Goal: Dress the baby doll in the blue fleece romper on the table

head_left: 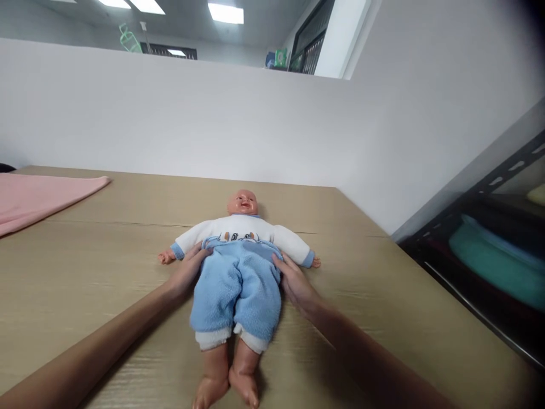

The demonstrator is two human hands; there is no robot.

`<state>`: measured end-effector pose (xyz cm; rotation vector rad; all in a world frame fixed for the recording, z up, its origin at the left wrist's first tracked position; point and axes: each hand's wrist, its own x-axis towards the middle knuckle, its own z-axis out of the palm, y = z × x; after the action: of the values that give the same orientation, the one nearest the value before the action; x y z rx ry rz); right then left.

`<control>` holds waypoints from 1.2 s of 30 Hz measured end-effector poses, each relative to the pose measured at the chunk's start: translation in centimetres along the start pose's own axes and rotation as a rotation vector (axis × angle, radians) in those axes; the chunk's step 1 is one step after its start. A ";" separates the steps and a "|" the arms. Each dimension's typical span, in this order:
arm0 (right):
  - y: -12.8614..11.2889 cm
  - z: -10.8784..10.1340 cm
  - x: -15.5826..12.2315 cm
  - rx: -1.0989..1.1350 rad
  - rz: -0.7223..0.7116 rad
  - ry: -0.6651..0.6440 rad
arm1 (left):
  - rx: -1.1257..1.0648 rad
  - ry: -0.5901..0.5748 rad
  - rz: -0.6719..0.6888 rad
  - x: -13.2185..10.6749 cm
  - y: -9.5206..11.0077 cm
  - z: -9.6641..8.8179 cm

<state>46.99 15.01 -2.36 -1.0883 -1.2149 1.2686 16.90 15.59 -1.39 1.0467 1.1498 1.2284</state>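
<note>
A baby doll [243, 203] lies on its back on the table, head away from me and bare feet toward me. It wears a white top [251, 224] with blue cuffs and a small printed pattern, plus fuzzy light-blue pants [238, 278] with white leg ends. At the waist, on the left side, my left hand [191, 266] is closed on the pants' edge, its fingertips partly hidden by the cloth. My right hand [296, 281] grips the opposite side of the waist, thumb on top of the cloth and the other fingers beside the doll's hip.
A pink cloth [42, 196] lies flat at the far left of the wooden table [128, 204]. A white partition wall [191, 119] rises behind the table. To the right stands a dark metal rack [460, 227] with a teal item [494, 258] on it.
</note>
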 end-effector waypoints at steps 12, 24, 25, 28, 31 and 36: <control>-1.5 -0.8 1.3 -0.136 -0.078 -0.009 | 0.073 -0.196 0.154 1.4 0.8 -2.3; -7.9 0.8 3.8 -0.379 -0.241 -0.295 | 0.245 -0.384 0.279 2.0 6.8 -0.1; -7.8 0.8 4.4 -0.338 -0.240 -0.299 | 0.233 -0.351 0.274 2.2 6.7 0.1; -6.4 0.6 4.9 -0.370 -0.229 -0.191 | 0.264 -0.215 0.263 2.4 5.4 -0.2; -4.4 -0.1 3.7 -0.454 -0.187 -0.052 | 0.403 -0.166 0.275 2.0 3.9 -1.3; -1.4 -1.3 0.9 -0.414 -0.153 0.016 | 0.452 -0.159 0.246 0.4 2.5 -1.9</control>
<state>48.30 15.92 -0.98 -1.2665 -1.5602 0.9108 14.67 16.10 0.75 1.6359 1.2292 1.0688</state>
